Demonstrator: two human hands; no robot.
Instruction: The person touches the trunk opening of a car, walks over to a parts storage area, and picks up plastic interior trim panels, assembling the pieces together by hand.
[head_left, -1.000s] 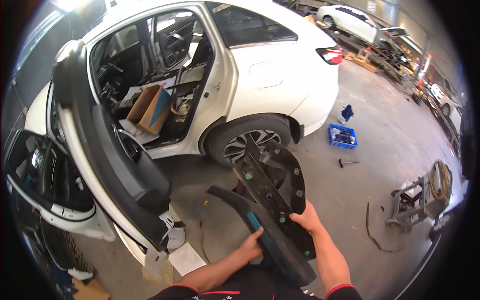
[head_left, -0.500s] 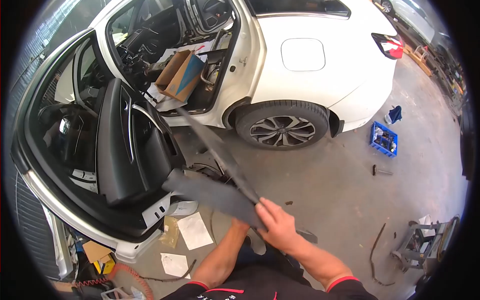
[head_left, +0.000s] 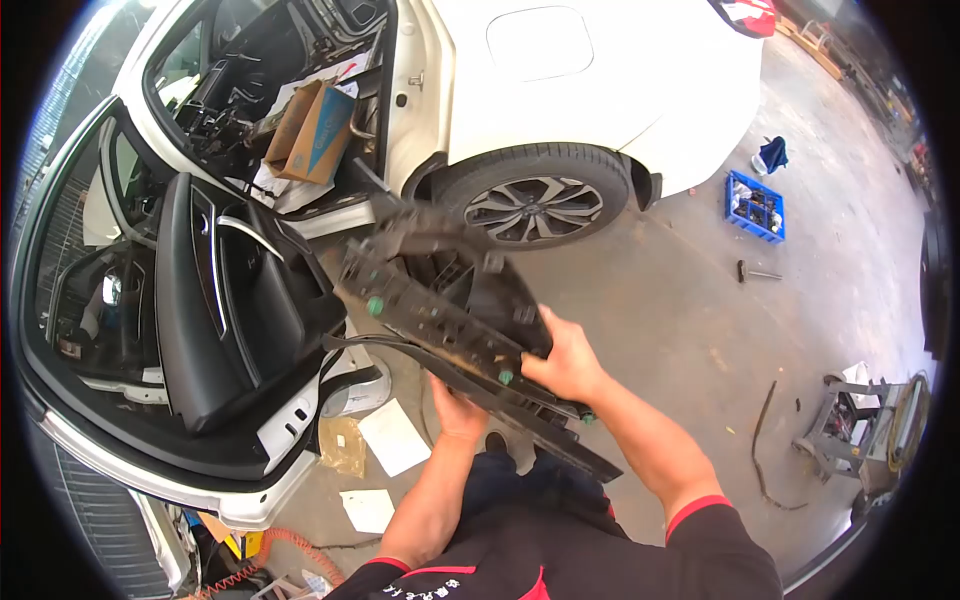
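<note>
Both hands up, holding blk plastic trim in front of torso, btwn open rear door (head_left: 250, 310) and white car body (head_left: 590, 90).

R hand (head_left: 566, 362): closed on R edge of clip-studded trim pc (head_left: 430, 322), thumb on its face near a green clip (head_left: 506, 377); other fingers partly hidden. L hand (head_left: 458, 410): at underside of long blk trim strip (head_left: 490, 394), supporting from below; fingers mostly hidden, can't tell how tight.

Trim pcs lie tog., tilted, running upper L to lower R. Strip on near side of clip pc. Far end blurred, overlaps view of rear wheel (head_left: 545, 200) and door sill.

Door swung out to L, blk inner panel + pull handle showing. Inside car: open cardboard box (head_left: 308, 132), blue patch on side, tilted, white sheets beside/under.

Floor, R side: blue crate (head_left: 756, 206) w/ small parts, dk blue cloth (head_left: 772, 155) just beyond, hammer (head_left: 758, 271) near crate. Farther down R, small grey cart (head_left: 850, 425); dk thin strip (head_left: 762, 450) lying to its L.

Floor, L side: white sheet (head_left: 395, 438) next to clear/yellowish bag (head_left: 342, 446), 2nd sheet (head_left: 367, 510) below. Orange coiled hose (head_left: 240, 572) at bottom L.
</note>
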